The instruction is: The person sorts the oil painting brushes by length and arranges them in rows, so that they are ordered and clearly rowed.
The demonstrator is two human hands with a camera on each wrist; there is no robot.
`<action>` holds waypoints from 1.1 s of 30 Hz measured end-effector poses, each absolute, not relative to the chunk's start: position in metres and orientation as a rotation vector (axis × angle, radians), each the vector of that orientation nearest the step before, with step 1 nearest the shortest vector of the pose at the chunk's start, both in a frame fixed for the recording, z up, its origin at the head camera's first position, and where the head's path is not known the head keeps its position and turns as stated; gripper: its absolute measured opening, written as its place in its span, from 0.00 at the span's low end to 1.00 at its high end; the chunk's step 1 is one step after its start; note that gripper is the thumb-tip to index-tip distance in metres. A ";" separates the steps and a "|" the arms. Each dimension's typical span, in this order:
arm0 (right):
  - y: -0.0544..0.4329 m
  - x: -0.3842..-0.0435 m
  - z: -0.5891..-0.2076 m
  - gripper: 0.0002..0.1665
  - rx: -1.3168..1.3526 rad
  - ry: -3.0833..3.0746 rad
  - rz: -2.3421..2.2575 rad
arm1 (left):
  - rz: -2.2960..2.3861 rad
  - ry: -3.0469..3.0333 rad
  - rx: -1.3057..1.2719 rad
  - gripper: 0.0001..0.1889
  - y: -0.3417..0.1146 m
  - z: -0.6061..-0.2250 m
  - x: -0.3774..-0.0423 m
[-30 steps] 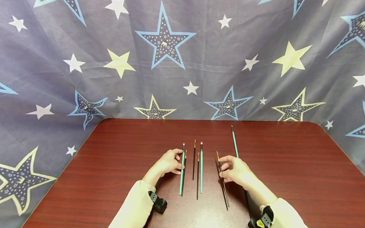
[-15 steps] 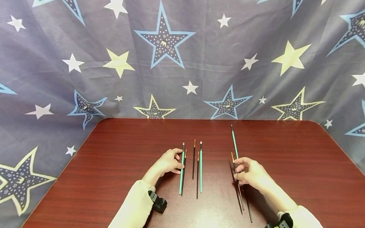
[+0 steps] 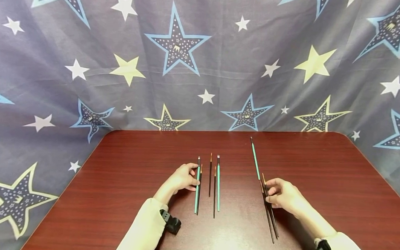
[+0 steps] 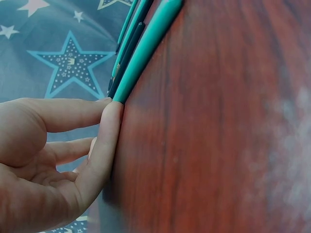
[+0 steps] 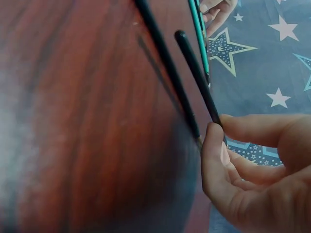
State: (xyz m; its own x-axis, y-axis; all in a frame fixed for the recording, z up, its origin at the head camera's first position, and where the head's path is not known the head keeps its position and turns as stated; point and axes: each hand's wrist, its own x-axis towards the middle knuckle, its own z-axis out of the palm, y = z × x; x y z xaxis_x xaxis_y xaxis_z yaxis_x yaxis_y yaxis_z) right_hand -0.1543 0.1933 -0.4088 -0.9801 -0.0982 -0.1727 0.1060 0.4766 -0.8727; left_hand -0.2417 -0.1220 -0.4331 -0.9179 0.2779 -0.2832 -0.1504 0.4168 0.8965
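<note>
My left hand pinches a teal-handled paintbrush between thumb and fingers. In the left wrist view its teal handle runs up and away from the fingertips. Close along its right side is a slim black paintbrush. On the right, my right hand pinches a black paintbrush with an orange-brown tip; its handle tilts up from the fingertips in the right wrist view. Just left of it, another black paintbrush lies at nearly the same slant.
Between the hands lie two black paintbrushes, one farther back and one nearer, beside a teal paintbrush. Another teal paintbrush slants at the back right of the brown table. A grey star-patterned cloth hangs behind.
My right hand has carried its black paintbrush rightward, across to beside the other black paintbrush on the right. The left hand keeps its grip in the same place.
</note>
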 end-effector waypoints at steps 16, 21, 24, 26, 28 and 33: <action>0.204 -0.150 -0.418 0.25 0.018 2.524 -1.484 | 1.501 2.301 0.118 0.34 -0.123 -0.433 -0.241; 0.203 -0.149 -0.421 0.24 0.019 2.554 -1.473 | 1.499 2.299 0.122 0.34 -0.123 -0.434 -0.241; 0.201 -0.149 -0.420 0.23 0.027 2.586 -1.455 | 1.503 2.296 0.124 0.34 -0.123 -0.435 -0.241; 0.200 -0.149 -0.420 0.22 0.025 2.602 -1.442 | 1.504 2.297 0.127 0.34 -0.123 -0.435 -0.241; 0.200 -0.148 -0.420 0.22 0.032 2.610 -1.432 | 1.505 2.296 0.128 0.34 -0.123 -0.435 -0.241; 0.200 -0.147 -0.418 0.23 0.038 2.619 -1.397 | 1.506 2.293 0.124 0.34 -0.123 -0.434 -0.242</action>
